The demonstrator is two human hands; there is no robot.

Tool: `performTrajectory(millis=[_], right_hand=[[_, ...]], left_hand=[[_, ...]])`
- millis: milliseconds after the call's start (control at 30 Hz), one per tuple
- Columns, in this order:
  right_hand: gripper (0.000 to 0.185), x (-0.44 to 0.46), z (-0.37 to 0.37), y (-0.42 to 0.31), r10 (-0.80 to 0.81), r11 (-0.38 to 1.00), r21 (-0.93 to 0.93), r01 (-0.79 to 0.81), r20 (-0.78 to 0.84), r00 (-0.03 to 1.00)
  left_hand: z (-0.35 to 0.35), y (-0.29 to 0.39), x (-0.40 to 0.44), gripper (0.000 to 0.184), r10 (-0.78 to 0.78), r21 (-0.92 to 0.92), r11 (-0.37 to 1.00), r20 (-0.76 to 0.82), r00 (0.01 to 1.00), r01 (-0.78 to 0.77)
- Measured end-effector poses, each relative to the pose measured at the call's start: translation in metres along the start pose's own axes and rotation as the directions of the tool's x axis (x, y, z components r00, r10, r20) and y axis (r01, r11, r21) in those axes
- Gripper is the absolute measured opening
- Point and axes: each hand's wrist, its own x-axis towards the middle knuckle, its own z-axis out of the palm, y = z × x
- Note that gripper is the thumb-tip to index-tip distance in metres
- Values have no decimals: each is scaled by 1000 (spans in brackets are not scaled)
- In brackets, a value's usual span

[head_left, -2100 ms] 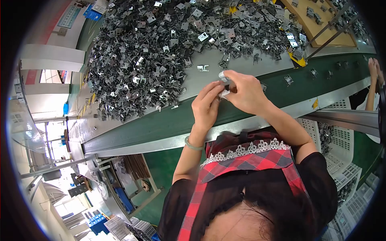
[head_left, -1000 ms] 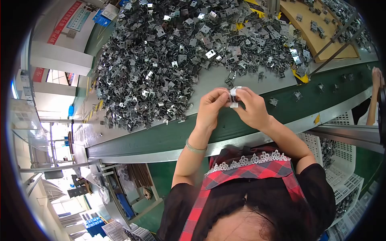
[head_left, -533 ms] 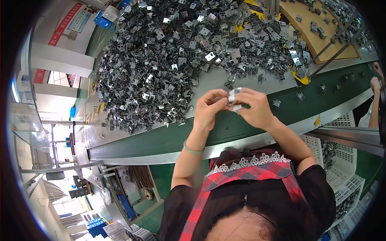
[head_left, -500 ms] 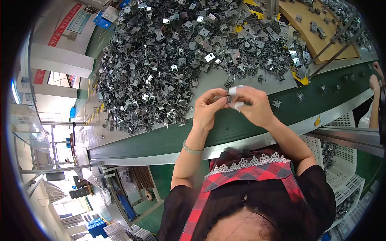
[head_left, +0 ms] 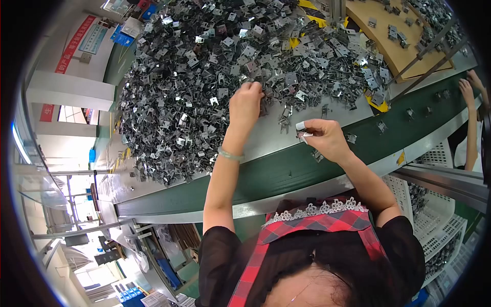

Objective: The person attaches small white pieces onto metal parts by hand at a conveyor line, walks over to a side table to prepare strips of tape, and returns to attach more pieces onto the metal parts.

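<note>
At the near edge of a large heap of small bent metal brackets, my left hand has its fingers curled down among the pieces. The fingertips are partly hidden, and what they grip cannot be made out. My right hand, with white wraps on thumb and forefinger, hovers over the green conveyor belt. Its thumb and forefinger are bent toward each other in a pinch; any small piece between them is too unclear to name. Just below that hand a metal bracket lies on the belt.
More brackets lie spaced along the belt to the right. Another person's hands are at the far right. A wooden board with brackets sits behind metal bars. White plastic crates stand at lower right.
My hands were together over the belt around a small metal piece. The left has since moved up and left to the heap; the right stays over the belt. A bracket now shows beneath it.
</note>
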Motion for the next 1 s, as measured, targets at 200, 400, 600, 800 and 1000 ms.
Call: performTrajectory(millis=[200,400,600,800,1000], right_hand=[[25,9,10,-13,-20,999,39,19,35,999],[29,6,26,-30,-260,962,-81,260,8,966],[25,-10,29,-29,-256,961,-115,253,-7,967],[19,-13,35,-23,-151,929,355,104,106,983],[26,-22,47,-25,-304,792,-556,253,1,953]], left_hand=[[-27,27,-34,20,-436,-741,594,32,900,314],[-34,63,-78,29,-260,-912,184,315,913,368],[-33,81,-104,45,-158,-605,781,46,986,154],[-30,79,-117,40,-140,-754,651,-13,990,83],[-16,88,-124,38,-189,-566,823,-191,963,50]])
